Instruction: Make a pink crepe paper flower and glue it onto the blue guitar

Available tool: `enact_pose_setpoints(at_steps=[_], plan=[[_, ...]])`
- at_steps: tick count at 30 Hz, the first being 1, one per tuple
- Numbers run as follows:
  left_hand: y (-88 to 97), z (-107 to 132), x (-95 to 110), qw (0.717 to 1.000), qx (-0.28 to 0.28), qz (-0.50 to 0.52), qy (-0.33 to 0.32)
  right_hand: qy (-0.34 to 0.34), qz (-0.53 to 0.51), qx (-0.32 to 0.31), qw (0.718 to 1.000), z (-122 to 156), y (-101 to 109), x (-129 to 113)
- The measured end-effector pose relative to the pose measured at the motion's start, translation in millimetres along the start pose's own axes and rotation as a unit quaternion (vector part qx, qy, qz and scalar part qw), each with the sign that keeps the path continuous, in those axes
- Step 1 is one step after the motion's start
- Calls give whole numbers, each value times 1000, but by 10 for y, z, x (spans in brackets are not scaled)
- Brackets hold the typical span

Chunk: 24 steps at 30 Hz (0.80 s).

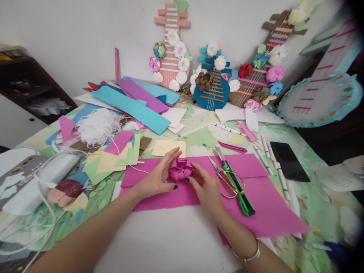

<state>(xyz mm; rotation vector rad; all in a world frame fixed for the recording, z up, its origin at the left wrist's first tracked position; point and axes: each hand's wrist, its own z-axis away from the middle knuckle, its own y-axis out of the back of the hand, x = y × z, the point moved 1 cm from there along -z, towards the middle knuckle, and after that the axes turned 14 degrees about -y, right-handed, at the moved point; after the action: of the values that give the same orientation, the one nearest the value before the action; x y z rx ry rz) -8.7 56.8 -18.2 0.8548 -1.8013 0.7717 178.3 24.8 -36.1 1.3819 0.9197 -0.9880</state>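
A magenta crepe-paper flower (181,169) sits between my two hands, above sheets of the same magenta paper (256,212). My left hand (156,174) curves around the flower's left side, fingers stretched out and thumb held apart below it. On the other side, my right hand (206,187) pinches the flower's edge between thumb and fingers. Just right of that hand, gold-handled scissors (231,185) lie across a green utility knife (241,197) on the magenta paper. The flower's underside is hidden.
Paper-covered guitar-like models (212,89) with paper flowers lean against the wall. Coloured paper strips (133,108) and a tangle of white string (98,127) lie at the back left. A black phone (288,161) and several white pens (280,178) are at the right.
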Motion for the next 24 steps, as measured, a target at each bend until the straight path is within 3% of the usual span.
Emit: enact_pose_setpoints(at_steps=[5, 9, 18, 24], plan=[[-7, 23, -47, 985, -38, -163, 45, -6, 27, 23, 999, -14, 39, 5], [-46, 2, -22, 970, -58, -230, 51, 37, 61, 35, 997, -15, 50, -24], [-87, -6, 53, 957, -92, -270, 49, 159, 99, 41, 981, -12, 30, -72], [-68, -19, 43, 953, -83, -288, 45, 156, 71, 46, 984, 0, 47, -64]])
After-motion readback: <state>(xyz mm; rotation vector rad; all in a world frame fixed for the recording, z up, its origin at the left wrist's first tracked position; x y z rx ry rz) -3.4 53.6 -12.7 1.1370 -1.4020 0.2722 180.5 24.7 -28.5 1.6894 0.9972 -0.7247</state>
